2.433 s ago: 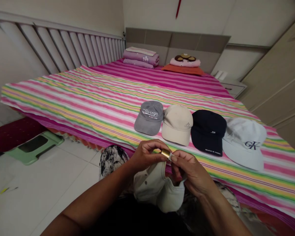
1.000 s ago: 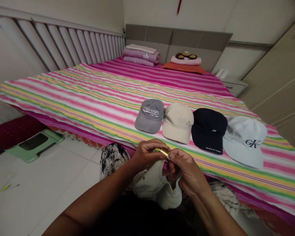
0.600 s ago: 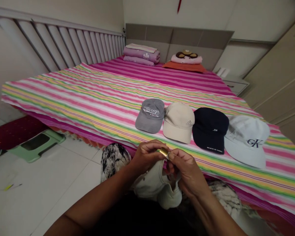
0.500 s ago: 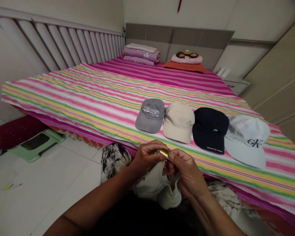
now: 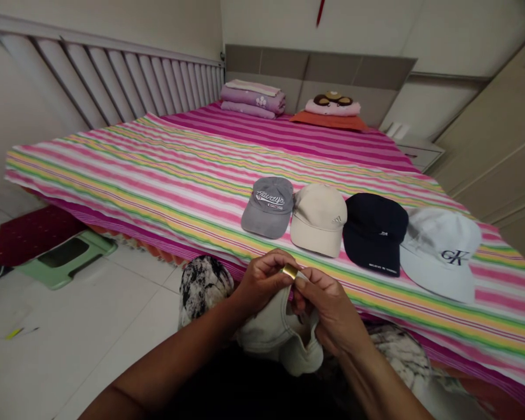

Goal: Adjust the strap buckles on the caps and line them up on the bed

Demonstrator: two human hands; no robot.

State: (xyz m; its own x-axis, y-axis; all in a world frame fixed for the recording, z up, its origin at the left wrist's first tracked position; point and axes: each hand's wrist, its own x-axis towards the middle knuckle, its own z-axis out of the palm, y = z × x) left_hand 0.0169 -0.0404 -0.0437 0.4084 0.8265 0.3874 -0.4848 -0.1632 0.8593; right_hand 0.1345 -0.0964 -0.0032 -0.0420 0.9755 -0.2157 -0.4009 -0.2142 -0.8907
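Note:
A pale off-white cap (image 5: 265,329) rests over my lap, its opening turned toward the bed. My left hand (image 5: 265,280) is closed, thumb and fingers pinching the small gold-coloured metal buckle (image 5: 290,270) at the back of that cap. Right beside it, my right hand (image 5: 328,300) is closed, with thumb and fingertips on the cap's pale strap (image 5: 301,276) where it meets the buckle. How far the strap runs through the buckle is hidden by my fingers. In front lie a grey cap (image 5: 268,208), a beige cap (image 5: 318,219), a navy cap (image 5: 375,232) and a white cap (image 5: 441,251), side by side.
The caps sit on a striped bedsheet (image 5: 157,169). Folded purple bedding (image 5: 251,99) and a pink pillow (image 5: 332,109) lie by the headboard (image 5: 275,70). A green stool (image 5: 65,259) stands on the tiled floor at left. White rails (image 5: 126,81) line the bed's left side.
Both hands stay at the buckle. It has shifted slightly left and tilted between the fingertips, and my right hand has edged left with the strap.

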